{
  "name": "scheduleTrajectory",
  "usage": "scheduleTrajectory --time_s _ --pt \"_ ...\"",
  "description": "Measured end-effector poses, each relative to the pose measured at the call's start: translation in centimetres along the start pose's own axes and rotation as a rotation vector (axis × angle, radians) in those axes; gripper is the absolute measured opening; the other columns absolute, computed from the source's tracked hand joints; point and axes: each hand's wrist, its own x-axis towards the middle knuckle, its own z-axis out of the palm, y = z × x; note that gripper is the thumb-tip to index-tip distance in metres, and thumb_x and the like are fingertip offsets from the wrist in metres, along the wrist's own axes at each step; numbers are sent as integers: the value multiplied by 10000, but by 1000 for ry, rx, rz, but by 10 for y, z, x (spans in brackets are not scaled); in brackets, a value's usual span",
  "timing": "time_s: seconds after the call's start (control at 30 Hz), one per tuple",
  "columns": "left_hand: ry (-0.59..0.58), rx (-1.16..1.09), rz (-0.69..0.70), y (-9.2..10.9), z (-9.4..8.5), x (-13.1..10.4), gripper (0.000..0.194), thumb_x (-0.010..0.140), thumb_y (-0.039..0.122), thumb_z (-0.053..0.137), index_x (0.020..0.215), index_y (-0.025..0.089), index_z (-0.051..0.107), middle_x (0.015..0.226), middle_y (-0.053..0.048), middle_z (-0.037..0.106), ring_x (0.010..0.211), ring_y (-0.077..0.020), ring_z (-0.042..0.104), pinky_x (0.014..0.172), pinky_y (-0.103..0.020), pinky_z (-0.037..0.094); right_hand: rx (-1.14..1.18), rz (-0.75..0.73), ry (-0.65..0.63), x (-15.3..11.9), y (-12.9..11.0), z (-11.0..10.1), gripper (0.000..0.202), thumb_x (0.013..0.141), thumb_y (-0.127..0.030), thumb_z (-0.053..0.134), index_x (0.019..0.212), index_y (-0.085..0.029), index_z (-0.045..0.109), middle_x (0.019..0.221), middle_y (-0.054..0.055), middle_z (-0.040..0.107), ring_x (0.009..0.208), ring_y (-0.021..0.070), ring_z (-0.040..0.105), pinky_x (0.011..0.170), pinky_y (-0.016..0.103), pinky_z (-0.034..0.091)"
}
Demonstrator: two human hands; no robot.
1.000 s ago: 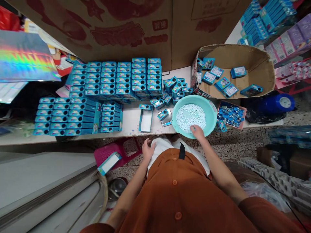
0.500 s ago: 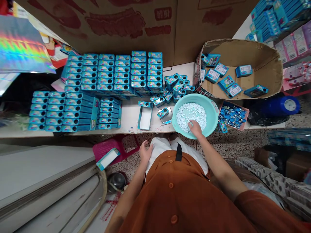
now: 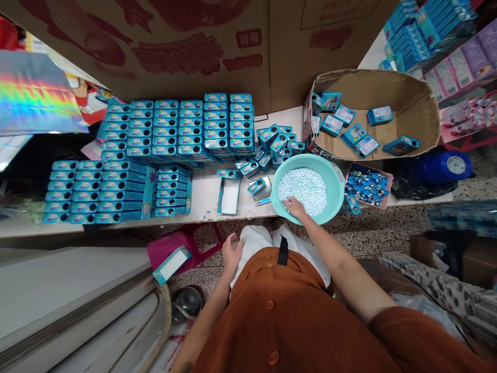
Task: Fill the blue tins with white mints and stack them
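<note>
My right hand (image 3: 295, 208) is inside the turquoise basin (image 3: 336, 189), at its front left, with the fingers curled together. Whatever they hold, if anything, is too small to make out. Small white pellets (image 3: 310, 186), like mints, cover much of the basin's floor. My left hand (image 3: 232, 253) hangs open beside my thigh, its fingers apart and nothing in them. Nearest the basin on its left lie a small blue tin (image 3: 257, 185) and an open display box (image 3: 230, 197) with one tin (image 3: 228, 173) at its far end.
Filled display boxes of blue tins (image 3: 166, 129) stand stacked on the left of the table. Loose tins (image 3: 277, 140) lie behind the basin. A cardboard box (image 3: 411, 103) holds several packs. A pink tray (image 3: 382, 202) holds blue and silver caps. Below stands a magenta stool (image 3: 166, 248).
My right hand has moved left across the pellets toward the basin's near left wall. My left hand stays by my thigh. The view has shifted slightly.
</note>
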Motion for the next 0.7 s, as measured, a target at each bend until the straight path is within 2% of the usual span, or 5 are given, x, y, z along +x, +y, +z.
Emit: scheduleTrajectory --time_s 0.2,0.33,0.47,0.57,0.7 --pt "-10 -8 21 0 -2 3 423 756 447 589 1068 162 603 1048 -129 676 987 -257 621 924 -420 473 162 -48 103 5 4 -5 411 890 -479 449 591 -211 536 660 21 598 694 169 543 624 244 335" --pt "-10 -3 5 -3 -2 4 414 761 448 584 1064 166 611 1047 -124 676 986 -257 619 924 -425 475 514 21 190 7 1 -14 402 866 -483 472 617 -195 601 567 -4 542 562 123 486 540 221 325" --pt "-18 -12 -15 -7 -1 3 409 768 441 581 1071 168 612 1057 -124 673 988 -256 620 927 -427 475 1007 225 15 1 -5 -32 358 880 -458 466 771 -166 642 505 -36 462 390 71 334 395 212 228" --pt "-30 -28 -28 -9 -2 3 410 773 441 584 1083 174 611 1070 -121 669 990 -253 622 930 -426 476 1233 333 -123 -3 -9 -43 312 904 -404 450 865 -156 635 537 -25 493 369 62 336 347 207 224" --pt "-9 -75 -66 -9 -3 3 393 760 432 602 1063 183 625 1063 -117 671 1000 -260 622 930 -432 479 1279 413 -80 -4 -8 -45 237 917 -328 450 897 -158 614 576 -8 536 374 56 373 325 191 237"
